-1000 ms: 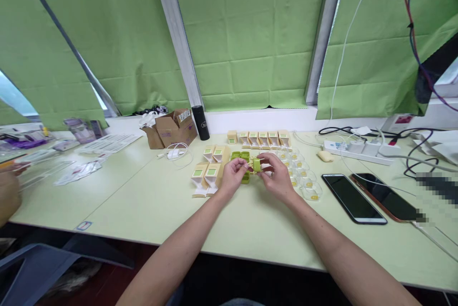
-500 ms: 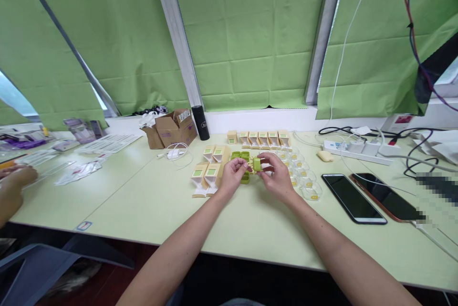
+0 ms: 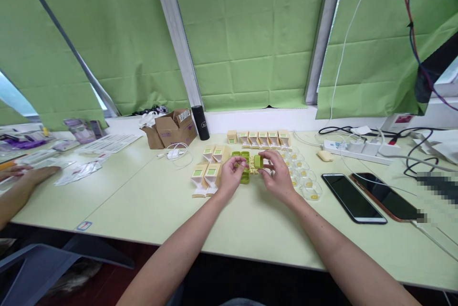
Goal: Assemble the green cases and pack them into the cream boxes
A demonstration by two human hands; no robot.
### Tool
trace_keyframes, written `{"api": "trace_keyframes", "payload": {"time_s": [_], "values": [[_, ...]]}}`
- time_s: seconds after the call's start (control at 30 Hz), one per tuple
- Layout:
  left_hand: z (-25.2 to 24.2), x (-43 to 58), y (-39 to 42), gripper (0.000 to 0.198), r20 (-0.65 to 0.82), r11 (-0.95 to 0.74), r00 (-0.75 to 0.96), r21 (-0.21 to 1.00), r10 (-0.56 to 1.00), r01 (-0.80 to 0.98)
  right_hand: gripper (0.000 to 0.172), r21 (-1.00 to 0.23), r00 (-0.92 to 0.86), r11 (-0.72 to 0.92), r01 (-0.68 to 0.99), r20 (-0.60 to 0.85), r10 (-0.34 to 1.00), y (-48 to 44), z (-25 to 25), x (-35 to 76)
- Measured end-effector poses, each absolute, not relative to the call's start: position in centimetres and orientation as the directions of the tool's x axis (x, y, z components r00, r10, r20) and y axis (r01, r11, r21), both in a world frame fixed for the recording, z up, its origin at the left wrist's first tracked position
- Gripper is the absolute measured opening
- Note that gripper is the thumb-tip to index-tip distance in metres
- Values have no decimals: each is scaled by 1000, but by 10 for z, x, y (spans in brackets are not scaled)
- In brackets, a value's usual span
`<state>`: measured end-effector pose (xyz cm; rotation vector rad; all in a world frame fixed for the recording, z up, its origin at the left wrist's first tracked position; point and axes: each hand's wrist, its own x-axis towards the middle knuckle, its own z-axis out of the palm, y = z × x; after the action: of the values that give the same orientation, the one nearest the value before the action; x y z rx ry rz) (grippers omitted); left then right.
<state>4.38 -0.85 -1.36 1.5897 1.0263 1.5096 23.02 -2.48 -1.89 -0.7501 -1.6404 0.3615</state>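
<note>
In my right hand [image 3: 277, 172], thumb and fingers grip a small green square box [image 3: 258, 162], held above the table. My left hand [image 3: 232, 174] is just left of it, its thumb and fingertips pinched together; whatever they may hold is too small to make out. Behind and below the hands lie green square boxes [image 3: 244, 178] in a cluster, with small yellowish pieces [image 3: 252, 169] beside them. To the right of my right hand stand several clear plastic cases [image 3: 307, 183] with yellow spots inside. Cream cartons with green windows [image 3: 212, 172] stand left of my left hand.
More cream cartons [image 3: 264, 140] line the back. Two phones [image 3: 354, 198] and a power strip [image 3: 361, 151] with cables are at right. A cardboard box [image 3: 177, 129], black bottle [image 3: 200, 123] and white charger [image 3: 175, 154] stand back left. Another person's hand [image 3: 45, 174] is far left.
My hands have drawn slightly apart; the green box stays in my right hand, and the left fingertips have come away from it. The other person's hand at far left has reached rightward.
</note>
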Motion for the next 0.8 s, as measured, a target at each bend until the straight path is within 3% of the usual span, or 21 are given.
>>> {"api": "trace_keyframes", "payload": {"time_s": [0.1,0.27,0.4,0.53,0.8], "values": [[-13,43,-13,25,560,-547,12,804,828,233,50,-563,-67,763,317,789,611,-25,-19,231],[-8,43,-24,43,702,-676,119,604,702,422,55,-409,-145,811,419,851,504,-25,-18,233],[-6,43,-27,49,752,-744,207,496,626,448,40,-310,-211,839,448,875,436,-26,-16,233],[-5,42,-27,42,764,-769,240,464,599,439,28,-214,-269,838,502,883,386,-27,-15,233],[-3,42,-27,38,762,-768,234,479,604,425,28,-188,-291,838,513,880,375,-27,-16,234]]}}
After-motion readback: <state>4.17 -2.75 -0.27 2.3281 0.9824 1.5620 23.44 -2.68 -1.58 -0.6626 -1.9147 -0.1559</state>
